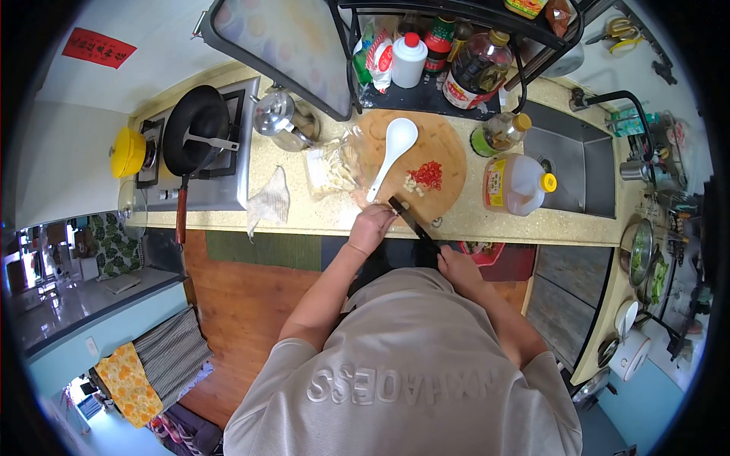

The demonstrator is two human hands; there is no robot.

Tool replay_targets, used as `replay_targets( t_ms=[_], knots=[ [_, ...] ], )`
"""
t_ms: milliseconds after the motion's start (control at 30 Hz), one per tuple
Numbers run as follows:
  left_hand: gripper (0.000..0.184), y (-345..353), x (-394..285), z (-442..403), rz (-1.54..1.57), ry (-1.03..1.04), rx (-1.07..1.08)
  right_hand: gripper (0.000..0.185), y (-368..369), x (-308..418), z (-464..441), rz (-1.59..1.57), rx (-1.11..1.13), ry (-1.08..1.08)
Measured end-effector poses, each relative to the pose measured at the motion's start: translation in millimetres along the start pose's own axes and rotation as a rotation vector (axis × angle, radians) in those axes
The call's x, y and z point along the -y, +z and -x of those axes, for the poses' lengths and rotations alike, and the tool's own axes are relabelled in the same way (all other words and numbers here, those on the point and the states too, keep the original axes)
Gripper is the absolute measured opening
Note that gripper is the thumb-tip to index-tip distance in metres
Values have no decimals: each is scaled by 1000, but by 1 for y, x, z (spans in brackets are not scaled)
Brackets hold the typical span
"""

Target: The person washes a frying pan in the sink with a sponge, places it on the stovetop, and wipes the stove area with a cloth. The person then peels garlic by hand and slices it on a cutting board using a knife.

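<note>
Fingers of the left hand (369, 229) curl near the tip of the black knife (414, 222), perhaps for steadying, though whether they hold anything cannot be told; its blade slants over the cutting board (449, 152), the right hand (458, 267) wrapped round the handle, seemingly for control

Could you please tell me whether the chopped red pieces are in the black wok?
No, the chopped red pieces lie on the round wooden board, beyond the knife in the person's right hand.
</note>
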State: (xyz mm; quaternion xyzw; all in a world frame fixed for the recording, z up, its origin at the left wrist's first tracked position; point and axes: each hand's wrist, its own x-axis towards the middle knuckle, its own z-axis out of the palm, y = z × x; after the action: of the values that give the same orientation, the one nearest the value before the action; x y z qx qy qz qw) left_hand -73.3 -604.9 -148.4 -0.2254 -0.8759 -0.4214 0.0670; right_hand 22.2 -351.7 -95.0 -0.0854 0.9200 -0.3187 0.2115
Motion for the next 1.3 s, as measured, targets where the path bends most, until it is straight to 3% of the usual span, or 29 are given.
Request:
replay_targets(
  t_ms=[333, 633, 733, 833, 900, 1000, 1067, 1233, 1300],
  knots=[
    [7, -4, 0, -3, 23, -2, 32, 19, 2, 1, -5, 15, 65, -4],
    [8, -4, 0, -1, 22, -1, 40, 23, 2, 9, -15, 22, 144, 125],
    [8, -1, -2, 3, 37, -22, -10, 24, 1, 3, -7, -9, 43, 31],
    [8, -1, -4, 10, 76, -42, -60, 22, -6, 5, 5, -54, -140, 141],
    [9, -3, -8, 11, 101, -51, -72, 20, -2, -9, 5, -14, -513, 91],
    [10, -13, -20, 13, 152, -106, -94, 20, -6, -27, -19, -139, -598, 234],
    [7, -20, -31, 17, 277, -302, -101, 22, -13, -35, -39, -200, -618, 236],
    [10, -24, -35, 29, 416, -438, -102, 23, -17, -54, -76, -372, -546, 204],
    [12, -22, -37, 33, 497, -496, -114, 26, -16, -59, -86, -291, -570, 229]
  ],
)
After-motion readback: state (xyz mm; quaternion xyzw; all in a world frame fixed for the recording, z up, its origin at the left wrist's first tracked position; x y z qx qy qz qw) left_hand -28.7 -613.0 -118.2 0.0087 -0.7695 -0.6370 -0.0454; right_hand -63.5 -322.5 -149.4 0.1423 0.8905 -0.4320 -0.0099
